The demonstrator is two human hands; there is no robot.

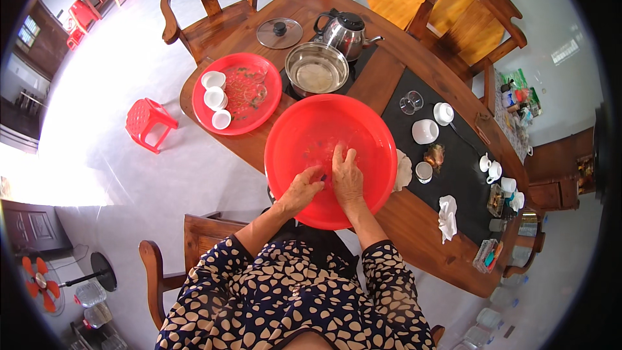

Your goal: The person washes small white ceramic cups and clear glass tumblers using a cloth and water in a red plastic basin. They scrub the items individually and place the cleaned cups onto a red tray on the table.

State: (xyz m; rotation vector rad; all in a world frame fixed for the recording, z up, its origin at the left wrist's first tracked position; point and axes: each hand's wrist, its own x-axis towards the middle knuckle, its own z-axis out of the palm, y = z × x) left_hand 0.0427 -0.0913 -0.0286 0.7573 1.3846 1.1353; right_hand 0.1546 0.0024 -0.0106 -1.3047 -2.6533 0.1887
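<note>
**Red basin, both hands inside**

Red plastic basin (330, 155) is my landmark in the head view. I see the left hand (302, 189) curled around something small and dark I cannot identify, just left of the right hand (348, 178), which lies flat, fingers spread toward the basin's middle. Left of the basin, one red tray (253, 120) holds three white cups (214, 98); beyond it, one steel bowl (317, 69).

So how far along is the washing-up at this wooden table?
Looks partway. Three small white cups already sit on the round red plastic tray. Both hands, left hand and right hand, are down in the big red plastic basin; what they hold is unclear. More white cups wait on the dark mat.
</note>
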